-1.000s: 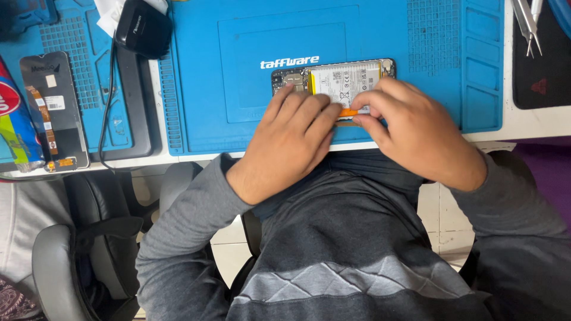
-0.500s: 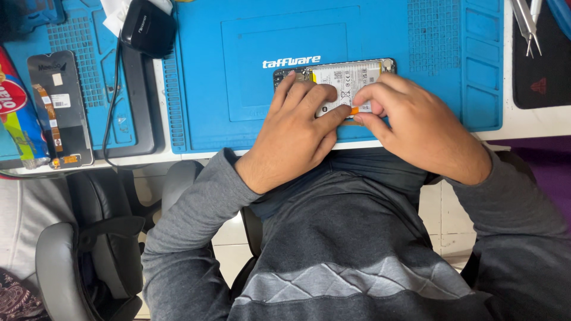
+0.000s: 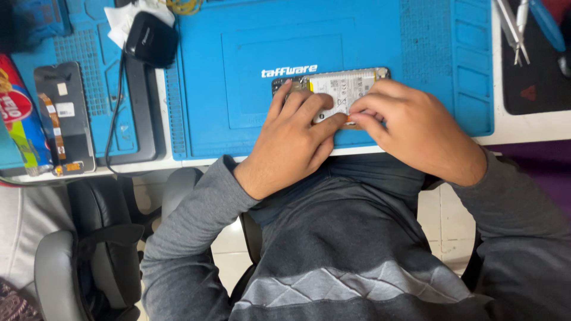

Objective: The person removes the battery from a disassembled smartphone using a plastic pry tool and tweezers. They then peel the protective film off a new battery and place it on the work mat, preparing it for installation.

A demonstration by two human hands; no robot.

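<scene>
An opened phone (image 3: 342, 86) with its white battery showing lies on the blue work mat (image 3: 250, 89), near the mat's front edge. My left hand (image 3: 294, 139) rests on the phone's left half, fingers spread flat over it and pressing it down. My right hand (image 3: 416, 131) covers the phone's lower right part, with thumb and forefinger pinched on a small orange piece (image 3: 348, 119) at the phone's lower edge. The lower half of the phone is hidden under both hands.
A second blue mat (image 3: 89, 89) at the left holds a loose phone screen panel (image 3: 62, 116) with an orange flex strip. A black pouch-like object (image 3: 153, 38) with a cable lies behind. Tweezers (image 3: 511, 30) lie on a black pad at the far right. A colourful packet (image 3: 21, 119) sits at the left edge.
The view has shifted slightly. My right fingers have moved left along the phone's lower edge, still pinching the orange piece. My left hand stays on the phone.
</scene>
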